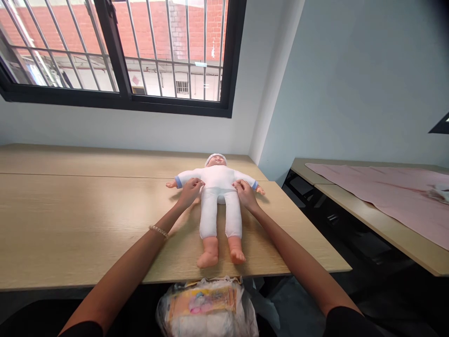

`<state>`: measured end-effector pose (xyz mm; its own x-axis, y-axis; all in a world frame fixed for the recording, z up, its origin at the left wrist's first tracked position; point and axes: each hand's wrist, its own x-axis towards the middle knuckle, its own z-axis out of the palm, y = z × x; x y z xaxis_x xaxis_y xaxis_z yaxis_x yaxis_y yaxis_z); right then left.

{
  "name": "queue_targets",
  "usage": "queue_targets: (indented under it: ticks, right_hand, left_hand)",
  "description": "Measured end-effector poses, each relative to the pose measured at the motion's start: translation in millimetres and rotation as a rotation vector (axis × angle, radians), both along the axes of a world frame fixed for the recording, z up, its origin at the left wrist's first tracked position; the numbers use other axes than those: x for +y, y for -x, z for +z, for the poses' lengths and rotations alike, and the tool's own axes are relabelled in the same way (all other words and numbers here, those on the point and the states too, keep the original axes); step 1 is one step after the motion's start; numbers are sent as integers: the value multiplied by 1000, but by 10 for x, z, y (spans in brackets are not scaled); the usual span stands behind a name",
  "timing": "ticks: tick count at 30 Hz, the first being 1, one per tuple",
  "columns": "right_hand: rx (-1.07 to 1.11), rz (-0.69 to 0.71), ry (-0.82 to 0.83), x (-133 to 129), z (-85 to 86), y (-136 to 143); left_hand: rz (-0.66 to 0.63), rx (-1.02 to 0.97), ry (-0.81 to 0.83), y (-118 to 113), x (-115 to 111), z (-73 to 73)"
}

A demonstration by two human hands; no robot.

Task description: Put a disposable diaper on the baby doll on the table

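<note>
A: Saw what on the wooden table (87,220)?

B: Saw a doll (219,177) on its back, head towards the window (175,106), bare feet just inside the near edge. Noticed both arms spread wide, legs slightly apart, and a white suit (209,213) with blue cuffs.

A: And made out what of the left hand (192,188)?

B: Found it partly closed at the doll's waist, fingers bent inward, tips gathered against the cloth. Couldn't tell whether any fabric was pinched. Spotted a beaded bracelet (159,230) on the same arm.

A: Saw the right hand (244,191) too?

B: Yes, saw it bent much the same way, touching the opposite side of the waist. Couldn't tell about a firm hold there either.

A: Noticed anything nearby?

B: Saw a clear plastic bag (203,309) with a colourful print below the near edge. Also saw a pink cloth (389,192) over a second table (365,210) to the right.
</note>
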<state>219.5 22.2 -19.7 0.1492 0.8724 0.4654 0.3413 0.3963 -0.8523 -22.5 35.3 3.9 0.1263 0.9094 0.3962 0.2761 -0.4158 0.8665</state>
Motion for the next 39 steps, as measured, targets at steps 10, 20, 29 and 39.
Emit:
queue_targets:
  ticks: [10, 20, 29, 39]
  right_hand:
    - [-25, 21, -47, 5, 8, -13]
    - [-59, -62, 24, 32, -36, -42]
    - [-70, -52, 37, -32, 49, -25]
    - [-113, -59, 13, -21, 29, -41]
  left_hand:
    - [40, 33, -50, -11, -53, 60]
    - [72, 71, -33, 10, -18, 27]
    - [15, 41, -71, -27, -78, 92]
    - [-24, -22, 1, 28, 17, 21]
